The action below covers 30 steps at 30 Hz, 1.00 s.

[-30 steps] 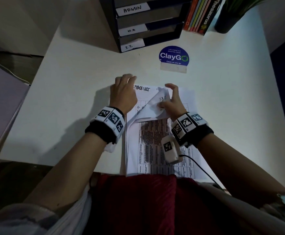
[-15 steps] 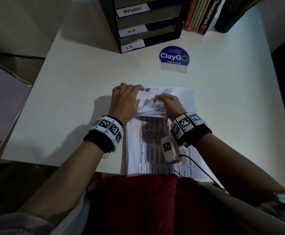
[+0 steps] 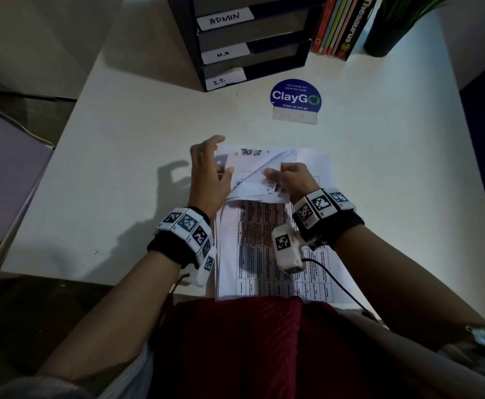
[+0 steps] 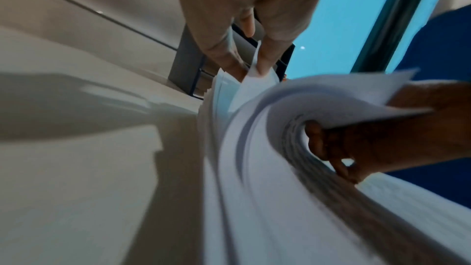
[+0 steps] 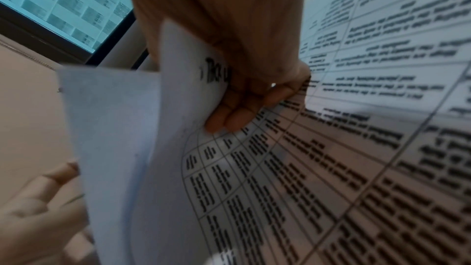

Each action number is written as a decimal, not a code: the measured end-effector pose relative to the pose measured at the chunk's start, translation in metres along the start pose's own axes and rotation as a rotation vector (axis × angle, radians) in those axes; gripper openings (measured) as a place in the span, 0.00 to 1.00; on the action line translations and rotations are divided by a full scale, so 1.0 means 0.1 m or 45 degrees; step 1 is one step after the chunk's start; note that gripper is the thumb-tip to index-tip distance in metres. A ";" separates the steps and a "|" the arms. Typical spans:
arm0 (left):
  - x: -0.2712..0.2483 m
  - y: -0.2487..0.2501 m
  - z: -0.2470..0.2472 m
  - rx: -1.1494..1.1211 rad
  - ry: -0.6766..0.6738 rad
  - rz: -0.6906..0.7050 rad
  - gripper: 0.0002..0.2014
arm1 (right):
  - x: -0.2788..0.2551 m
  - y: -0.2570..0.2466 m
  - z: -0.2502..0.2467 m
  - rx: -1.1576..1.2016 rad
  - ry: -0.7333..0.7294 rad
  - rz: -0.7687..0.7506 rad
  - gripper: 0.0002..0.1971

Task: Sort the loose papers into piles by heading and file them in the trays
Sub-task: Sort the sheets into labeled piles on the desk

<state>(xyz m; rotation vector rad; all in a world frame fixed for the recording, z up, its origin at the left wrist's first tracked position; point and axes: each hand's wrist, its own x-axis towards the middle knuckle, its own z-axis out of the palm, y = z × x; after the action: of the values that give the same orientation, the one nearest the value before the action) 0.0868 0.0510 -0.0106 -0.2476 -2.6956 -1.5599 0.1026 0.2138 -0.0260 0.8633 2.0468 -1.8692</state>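
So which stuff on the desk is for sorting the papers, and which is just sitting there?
For the job:
- stack of papers, top sheets curled back by the right hand
- left hand, at the stack's left edge
- black trays labelled ADMIN, H.R, I.T.

Just sitting there:
- ClayGo sticker
- books
- potted plant

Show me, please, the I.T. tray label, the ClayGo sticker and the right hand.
I.T. tray label (image 3: 224, 79): head view, middle of the white tag.
ClayGo sticker (image 3: 295, 96): head view, blue face.
right hand (image 3: 294, 180): head view, back of the hand.
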 end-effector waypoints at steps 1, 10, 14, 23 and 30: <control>0.01 0.00 0.00 -0.057 0.005 -0.060 0.24 | 0.00 0.00 0.01 0.004 0.003 0.001 0.10; -0.08 0.05 0.00 -0.083 -0.555 -0.149 0.13 | -0.03 -0.11 0.12 0.216 0.035 -0.005 0.14; 0.03 0.08 0.00 0.088 -0.466 -0.033 0.14 | -0.02 -0.05 0.06 0.130 0.035 -0.046 0.22; 0.43 0.04 -0.03 0.881 -0.466 0.163 0.21 | -0.07 -0.01 0.06 0.076 -0.128 -0.109 0.15; 0.21 -0.07 -0.04 1.127 -0.519 0.376 0.24 | -0.03 0.01 0.09 0.048 -0.075 -0.126 0.13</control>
<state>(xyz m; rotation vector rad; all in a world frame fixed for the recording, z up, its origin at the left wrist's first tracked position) 0.0647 0.0469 -0.0131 -0.9287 -3.1147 -0.1752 0.1036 0.2046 -0.0267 0.7187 2.0605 -1.9662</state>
